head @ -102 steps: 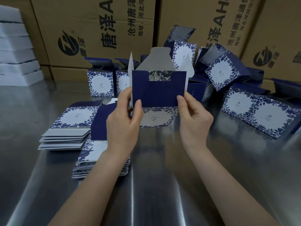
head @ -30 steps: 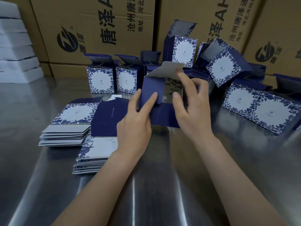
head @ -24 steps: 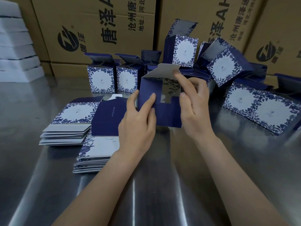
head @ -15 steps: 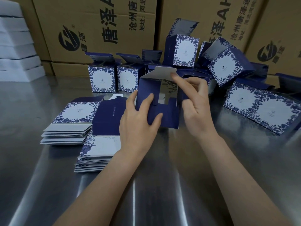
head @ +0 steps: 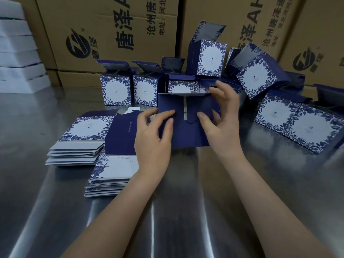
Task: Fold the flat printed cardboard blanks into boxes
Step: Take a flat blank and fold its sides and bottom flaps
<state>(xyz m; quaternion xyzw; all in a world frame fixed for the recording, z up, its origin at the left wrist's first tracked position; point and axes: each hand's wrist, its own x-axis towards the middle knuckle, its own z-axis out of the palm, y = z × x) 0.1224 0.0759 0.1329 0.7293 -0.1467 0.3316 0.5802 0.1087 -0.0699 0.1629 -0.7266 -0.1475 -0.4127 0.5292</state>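
You had the half-folded navy box (head: 186,125) upright on the steel surface (head: 186,211), and both grips were on it: your left hand (head: 154,138) closed its fingertips on the left panel, your right hand (head: 221,120) pinched the right side and top edge. What sat inside it was hidden; only a pale slit showed on the front. Left of that box lay two stacks of flat blanks (head: 81,142), partly covered by your left wrist. Behind it stood finished boxes (head: 116,91) with lids open, some tumbled at the right, against brown cartons (head: 111,34).
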